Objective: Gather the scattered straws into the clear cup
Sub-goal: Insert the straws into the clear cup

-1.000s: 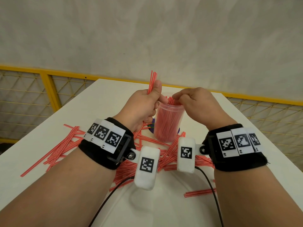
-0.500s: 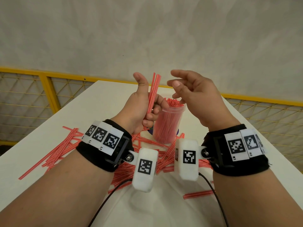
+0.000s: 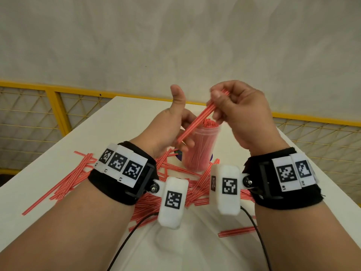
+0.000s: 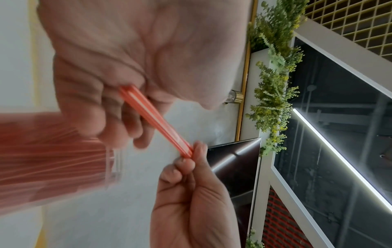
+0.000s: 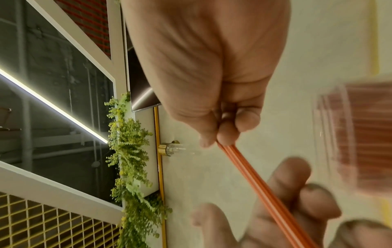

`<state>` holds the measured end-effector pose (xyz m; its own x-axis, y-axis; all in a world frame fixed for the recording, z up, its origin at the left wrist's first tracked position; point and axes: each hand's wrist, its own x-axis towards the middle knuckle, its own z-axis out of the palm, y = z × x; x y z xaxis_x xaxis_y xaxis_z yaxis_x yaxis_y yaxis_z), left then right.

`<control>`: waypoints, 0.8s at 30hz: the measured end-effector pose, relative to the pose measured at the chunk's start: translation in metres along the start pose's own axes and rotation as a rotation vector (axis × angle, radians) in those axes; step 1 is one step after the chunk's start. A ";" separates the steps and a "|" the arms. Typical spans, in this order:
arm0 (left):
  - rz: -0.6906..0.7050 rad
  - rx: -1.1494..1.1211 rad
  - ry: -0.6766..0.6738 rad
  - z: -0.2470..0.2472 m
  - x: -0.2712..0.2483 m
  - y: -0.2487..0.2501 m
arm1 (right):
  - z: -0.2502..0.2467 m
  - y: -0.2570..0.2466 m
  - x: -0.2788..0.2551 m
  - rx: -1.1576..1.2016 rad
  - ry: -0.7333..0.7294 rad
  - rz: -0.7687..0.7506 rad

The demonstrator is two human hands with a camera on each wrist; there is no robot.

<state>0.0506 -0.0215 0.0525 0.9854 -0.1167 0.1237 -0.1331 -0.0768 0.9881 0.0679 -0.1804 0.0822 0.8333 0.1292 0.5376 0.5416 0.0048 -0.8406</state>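
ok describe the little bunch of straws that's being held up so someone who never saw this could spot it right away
On the white table stands a clear plastic cup packed with red-and-white striped straws. Just above its rim, a small bundle of the same straws slants between the two hands: the right hand pinches its upper end, the left hand holds its lower end. It alone is in the air.

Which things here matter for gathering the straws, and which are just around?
Part of the job:
- held straws, in both hands: left hand, right hand
- clear cup
- scattered straws

Just around:
- white table
- yellow railing
- black cables
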 end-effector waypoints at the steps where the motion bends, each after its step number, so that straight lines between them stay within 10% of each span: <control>1: 0.037 0.055 0.118 -0.002 0.003 0.000 | -0.005 0.000 0.003 0.039 0.087 -0.021; 5: 0.161 0.366 0.371 -0.006 0.013 -0.009 | -0.022 0.005 0.010 0.024 0.361 -0.107; 11: 0.203 0.678 0.154 -0.002 0.012 -0.023 | -0.022 0.018 0.011 -0.329 0.408 -0.193; 18: 0.186 0.712 0.126 0.001 0.011 -0.023 | -0.009 0.024 0.007 -0.538 0.244 -0.185; 24: 0.186 0.635 0.135 0.001 0.013 -0.025 | 0.009 0.033 0.000 -0.993 -0.184 0.082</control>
<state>0.0669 -0.0224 0.0289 0.9390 -0.0627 0.3381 -0.2980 -0.6390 0.7091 0.0844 -0.1715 0.0535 0.8875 0.2428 0.3917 0.4004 -0.8270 -0.3946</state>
